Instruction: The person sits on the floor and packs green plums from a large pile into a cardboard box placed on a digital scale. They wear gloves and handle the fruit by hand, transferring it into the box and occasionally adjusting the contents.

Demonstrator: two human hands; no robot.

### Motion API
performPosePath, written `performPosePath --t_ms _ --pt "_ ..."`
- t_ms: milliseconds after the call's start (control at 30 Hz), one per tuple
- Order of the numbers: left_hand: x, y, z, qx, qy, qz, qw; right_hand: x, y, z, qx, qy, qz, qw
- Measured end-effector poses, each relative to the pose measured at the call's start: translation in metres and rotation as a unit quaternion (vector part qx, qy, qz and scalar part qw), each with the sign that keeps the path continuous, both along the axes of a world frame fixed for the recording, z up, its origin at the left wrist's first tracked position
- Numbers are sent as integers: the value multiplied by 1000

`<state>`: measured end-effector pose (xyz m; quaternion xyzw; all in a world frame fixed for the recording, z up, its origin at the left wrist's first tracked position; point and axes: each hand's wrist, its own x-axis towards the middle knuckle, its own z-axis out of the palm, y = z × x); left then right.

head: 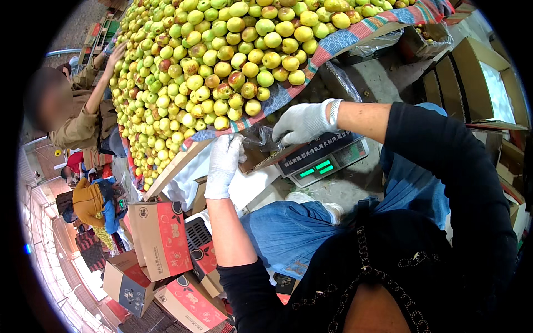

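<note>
A large heap of green-yellow jujube-like fruits (225,62) with brown patches lies on a checked cloth (333,35) over a wood-edged table. My left hand (225,164), in a white knit glove, is at the cloth's near edge with its fingers bent together; whether it pinches anything is unclear. Under my right hand (304,123), gloved in light grey, a cardboard box (264,160) holds clear plastic film (260,137). The right fingers curl near the box's upper edge; their hold on it cannot be made out. The box is by a digital scale (320,166) with lit green digits.
Printed cartons (160,241) are piled at the lower left, beside a black plastic crate (198,233). Open cardboard boxes (479,79) stand at the right. A co-worker (83,112) reaches into the heap from the left; another person (89,202) bends farther back. A wooden board (177,168) edges the table.
</note>
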<state>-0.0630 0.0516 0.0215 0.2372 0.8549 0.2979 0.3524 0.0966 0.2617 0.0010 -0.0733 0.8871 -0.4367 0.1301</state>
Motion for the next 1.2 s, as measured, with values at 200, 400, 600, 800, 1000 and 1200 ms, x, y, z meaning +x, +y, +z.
performPosePath --t_ms 200,400,600,800,1000,1200 --pt "17 22 -8 -79 206 -292 931 -10 12 -6 208 -105 11 973" --pt "9 25 -68 -141 375 -487 776 5 36 -2 256 -123 45 958" --pt "12 43 -72 -267 97 -445 849 -4 47 -10 260 -149 81 951" --pt "-15 26 -56 -59 -15 -238 969 1 55 -10 303 -215 95 924" --pt "-23 12 -34 -9 -43 -75 996 -5 47 -17 240 -208 87 944" --pt "-22 4 -24 47 -89 -67 993 -17 27 -30 199 -212 76 954"
